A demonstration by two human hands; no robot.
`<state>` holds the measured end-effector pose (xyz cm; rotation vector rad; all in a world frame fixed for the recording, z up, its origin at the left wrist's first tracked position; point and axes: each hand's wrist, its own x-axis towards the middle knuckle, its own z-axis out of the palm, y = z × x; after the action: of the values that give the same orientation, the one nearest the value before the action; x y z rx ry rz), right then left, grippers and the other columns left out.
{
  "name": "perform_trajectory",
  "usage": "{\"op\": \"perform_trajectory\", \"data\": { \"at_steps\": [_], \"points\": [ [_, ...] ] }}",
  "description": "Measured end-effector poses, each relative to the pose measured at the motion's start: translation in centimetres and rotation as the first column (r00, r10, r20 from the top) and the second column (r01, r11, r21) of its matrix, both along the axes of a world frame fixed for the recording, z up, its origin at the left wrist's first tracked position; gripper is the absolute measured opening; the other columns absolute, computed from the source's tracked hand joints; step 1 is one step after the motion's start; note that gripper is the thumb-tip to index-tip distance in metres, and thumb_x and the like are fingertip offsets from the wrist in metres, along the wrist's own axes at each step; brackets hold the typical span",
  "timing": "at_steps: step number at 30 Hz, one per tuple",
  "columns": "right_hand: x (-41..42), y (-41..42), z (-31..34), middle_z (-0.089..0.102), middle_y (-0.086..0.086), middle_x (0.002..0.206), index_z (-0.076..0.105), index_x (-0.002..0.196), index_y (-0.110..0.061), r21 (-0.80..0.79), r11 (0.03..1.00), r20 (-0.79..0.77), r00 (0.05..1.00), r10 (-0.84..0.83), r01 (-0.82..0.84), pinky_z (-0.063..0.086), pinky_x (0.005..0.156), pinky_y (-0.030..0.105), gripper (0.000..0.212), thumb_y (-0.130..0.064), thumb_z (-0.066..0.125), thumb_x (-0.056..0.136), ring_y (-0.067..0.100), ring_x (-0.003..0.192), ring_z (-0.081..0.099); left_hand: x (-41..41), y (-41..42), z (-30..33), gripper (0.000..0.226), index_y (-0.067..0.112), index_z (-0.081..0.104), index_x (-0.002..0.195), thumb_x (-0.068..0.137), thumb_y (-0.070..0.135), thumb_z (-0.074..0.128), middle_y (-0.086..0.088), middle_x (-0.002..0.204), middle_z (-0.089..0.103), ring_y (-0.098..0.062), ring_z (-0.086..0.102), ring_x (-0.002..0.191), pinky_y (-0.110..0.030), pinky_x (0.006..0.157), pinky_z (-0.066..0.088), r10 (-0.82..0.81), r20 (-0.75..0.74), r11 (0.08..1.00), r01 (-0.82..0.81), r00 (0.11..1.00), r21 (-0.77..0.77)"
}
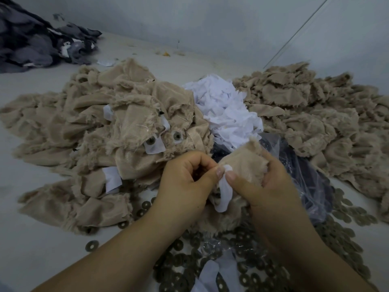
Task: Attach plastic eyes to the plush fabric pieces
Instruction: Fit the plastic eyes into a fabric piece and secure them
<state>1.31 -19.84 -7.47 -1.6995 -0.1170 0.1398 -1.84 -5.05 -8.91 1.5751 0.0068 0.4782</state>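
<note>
Between both hands [223, 182], unmarked white patch [224, 193]

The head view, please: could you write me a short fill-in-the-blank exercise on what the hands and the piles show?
1. Both hands, left hand and right hand, hold a ____ plush piece.
2. The thumbs pinch a strip coloured ____.
3. The heap of white scraps lies ____ the two tan piles.
4. The washers on the floor are shaped like ____.

Missing words: tan; white; between; rings
</note>
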Motion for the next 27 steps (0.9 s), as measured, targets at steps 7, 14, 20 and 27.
{"op": "perform_trajectory", "data": {
  "at_steps": [7,14,20,27],
  "points": [
    [-0.3,0.1,-0.1,0.057,-0.048,0.116,0.061,0.122,-0.046,-0.232,0.973,0.434,0.896,0.098,0.006,0.044,0.08,-0.002,0.046,-0.022,0.076,0.086,-0.029,0.102,0.05,0.0,0.1,-0.3,0.016,0.013,0.07,0.073,0.087,0.007,0.071,-0.013,0.07,0.069,-0.03,0.065,0.065,-0.032,0.058,0.056,-0.001,-0.018,1.0,0.0,1.0,-0.029],
    [0.3,-0.2,-0.4,0.079,0.001,0.092,0.081,0.092,-0.028,0.101,0.984,0.088,0.987,0.136,-0.145,0.061,0.078,0.037,0.024,-0.012,0.064,0.094,0.021,0.09,0.075,0.0,0.2,0.0,0.014,0.023,0.072,0.081,0.086,0.009,0.07,-0.003,0.078,0.071,-0.02,0.068,0.074,-0.024,0.066,0.056,0.012,0.051,1.0,-0.012,0.999,0.001],
    [0.5,-0.4,-0.5,0.078,0.011,0.096,0.08,0.1,-0.019,0.212,0.966,-0.012,0.988,0.155,-0.149,0.06,0.082,0.045,0.016,-0.017,0.068,0.089,0.03,0.092,0.075,-0.3,-0.1,0.2,0.019,0.028,0.075,0.091,0.082,0.012,0.07,0.006,0.085,0.074,-0.011,0.07,0.08,-0.022,0.069,0.056,-0.083,0.084,0.996,0.079,0.993,0.049],
    [0.7,-0.6,-0.4,0.079,0.0,0.097,0.081,0.094,-0.019,0.194,0.973,0.048,0.992,0.117,-0.124,0.06,0.075,0.022,0.015,-0.014,0.072,0.083,0.016,0.093,0.075,-0.4,0.1,0.4,0.009,0.006,0.073,0.078,0.08,0.003,0.065,-0.006,0.079,0.069,-0.024,0.065,0.074,-0.03,0.067,0.054,-0.113,0.152,0.992,0.104,0.982,0.065]
  ]
}}
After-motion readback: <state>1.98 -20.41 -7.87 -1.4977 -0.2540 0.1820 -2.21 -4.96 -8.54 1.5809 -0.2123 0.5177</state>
